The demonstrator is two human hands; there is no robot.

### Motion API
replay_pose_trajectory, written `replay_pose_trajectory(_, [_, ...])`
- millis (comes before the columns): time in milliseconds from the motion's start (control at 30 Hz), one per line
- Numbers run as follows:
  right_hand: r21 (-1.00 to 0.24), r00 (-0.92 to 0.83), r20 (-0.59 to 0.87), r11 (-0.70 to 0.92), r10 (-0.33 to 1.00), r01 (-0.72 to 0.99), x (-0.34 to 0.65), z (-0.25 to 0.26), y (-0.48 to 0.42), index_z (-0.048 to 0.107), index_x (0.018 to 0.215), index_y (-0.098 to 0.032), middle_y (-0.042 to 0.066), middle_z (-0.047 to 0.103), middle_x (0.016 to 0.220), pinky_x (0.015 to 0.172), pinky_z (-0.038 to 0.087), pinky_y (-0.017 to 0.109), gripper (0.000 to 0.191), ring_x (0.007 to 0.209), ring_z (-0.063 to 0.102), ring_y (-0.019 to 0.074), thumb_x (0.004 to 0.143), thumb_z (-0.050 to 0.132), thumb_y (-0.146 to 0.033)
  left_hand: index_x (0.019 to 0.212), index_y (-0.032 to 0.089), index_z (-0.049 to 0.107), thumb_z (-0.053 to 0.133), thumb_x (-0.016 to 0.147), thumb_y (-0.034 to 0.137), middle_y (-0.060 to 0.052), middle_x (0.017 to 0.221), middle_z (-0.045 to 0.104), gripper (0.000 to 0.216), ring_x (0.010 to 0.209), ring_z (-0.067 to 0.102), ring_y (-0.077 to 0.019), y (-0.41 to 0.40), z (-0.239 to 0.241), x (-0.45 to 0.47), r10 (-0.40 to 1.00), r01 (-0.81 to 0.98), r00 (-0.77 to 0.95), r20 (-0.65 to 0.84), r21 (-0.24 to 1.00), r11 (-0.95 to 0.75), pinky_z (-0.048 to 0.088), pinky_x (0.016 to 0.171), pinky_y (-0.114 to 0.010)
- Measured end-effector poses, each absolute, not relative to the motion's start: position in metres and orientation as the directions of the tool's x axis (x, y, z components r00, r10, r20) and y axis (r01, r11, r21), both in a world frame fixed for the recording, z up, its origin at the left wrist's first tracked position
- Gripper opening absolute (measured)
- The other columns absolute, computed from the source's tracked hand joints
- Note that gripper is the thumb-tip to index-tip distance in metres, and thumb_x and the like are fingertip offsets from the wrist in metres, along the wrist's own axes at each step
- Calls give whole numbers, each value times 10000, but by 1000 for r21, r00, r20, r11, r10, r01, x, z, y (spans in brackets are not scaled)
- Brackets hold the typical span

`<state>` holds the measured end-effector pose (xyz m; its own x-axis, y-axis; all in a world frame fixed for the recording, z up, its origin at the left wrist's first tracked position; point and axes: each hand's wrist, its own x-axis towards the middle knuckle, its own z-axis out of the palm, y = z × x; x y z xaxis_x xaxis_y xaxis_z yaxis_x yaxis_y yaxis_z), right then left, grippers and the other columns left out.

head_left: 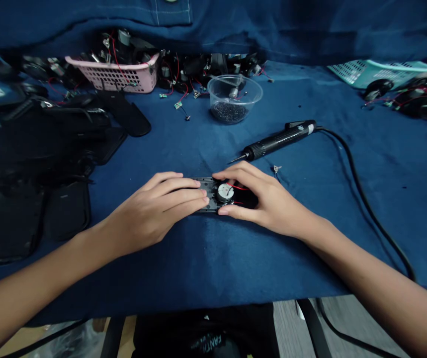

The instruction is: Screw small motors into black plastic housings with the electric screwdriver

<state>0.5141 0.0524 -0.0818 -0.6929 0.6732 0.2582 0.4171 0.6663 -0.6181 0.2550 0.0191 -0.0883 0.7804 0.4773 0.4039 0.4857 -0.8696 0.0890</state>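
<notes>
A black plastic casing (208,188) lies on the blue cloth between my hands, its inner side up. A round, pale-topped motor-like part (225,192) with red wires sits in it. My left hand (164,204) covers the casing's left end, fingers stretched across it and thumb hidden underneath. From the right, my right hand (261,196) grips the casing's two long edges between thumb and fingers, around the round part. Just beyond my right hand rests a black electric screwdriver (280,141), its bit pointing left. A small metal piece with a wire (276,170) lies nearby.
A clear plastic tub (231,99) holds small dark screws. Behind it are a pink basket (120,74) and several wired parts. Black plastic shells (67,206) pile up at left. A teal basket (381,72) stands at far right. The screwdriver's cable (358,184) runs to the front edge.
</notes>
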Motion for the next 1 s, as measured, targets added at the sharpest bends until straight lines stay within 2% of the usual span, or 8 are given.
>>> replay_pose_trajectory(133, [-611,-696,252,669,672,423,515,-81,52,540,1282,-167,94,570,1175,938,477,328,543,1038,573,196,841,668,-457,1244,138,565,438,939,60,-46,1235,654,339,1246,521,-206,19,-91,256,467,496,784,409,38,-867,379,1086,-436])
replay_pose_trajectory(233, [-609,-701,244,668,671,428,515,-79,52,535,1280,-173,96,569,1177,932,481,333,536,1051,572,204,845,662,-459,1251,150,559,451,937,86,-44,1225,662,338,1206,560,-204,17,-92,258,459,535,775,434,-65,-842,339,1105,-466])
replay_pose_trajectory(333, [-611,-700,236,663,674,433,514,-79,52,531,1278,-192,95,573,1170,910,493,350,532,1032,579,213,845,657,-473,1251,152,561,482,933,119,-56,1208,670,330,1130,604,-209,16,-90,262,441,546,778,447,-133,-827,380,1054,-456])
replay_pose_trajectory(467, [-600,-702,239,671,671,436,515,-81,53,521,1285,-196,99,574,1170,907,494,370,532,1024,577,218,852,645,-480,1221,132,575,454,947,110,-77,1208,667,301,1132,604,-222,16,-88,265,421,507,801,426,-110,-855,451,962,-408])
replay_pose_trajectory(567, [-583,-719,219,679,660,446,518,-83,53,488,1331,-205,91,571,1186,941,474,384,555,1067,560,221,866,628,-474,1228,127,567,455,953,110,-83,1215,663,297,1142,599,-225,16,-86,265,428,502,801,418,-81,-861,459,954,-404])
replay_pose_trajectory(733, [-533,-743,191,703,642,471,519,-85,53,429,1368,-203,87,559,1257,989,444,416,671,1142,522,249,792,711,-399,1230,128,568,466,950,110,-80,1218,664,298,1143,594,-235,15,-86,264,435,504,803,408,-73,-861,462,955,-414])
replay_pose_trajectory(867, [-492,-745,245,742,621,456,515,-89,54,440,1303,-184,108,575,1220,952,462,435,645,1096,539,276,744,724,-335,1213,109,580,464,952,110,-88,1206,668,286,1119,606,-244,14,-87,266,422,507,799,429,-104,-855,477,945,-425])
replay_pose_trajectory(1000, [-498,-737,266,743,622,447,511,-91,54,433,1281,-200,112,570,1217,945,463,451,647,1100,539,293,715,725,-314,1197,104,596,437,959,118,-102,1207,666,288,1108,618,-247,12,-89,268,416,533,797,438,-187,-825,495,940,-427])
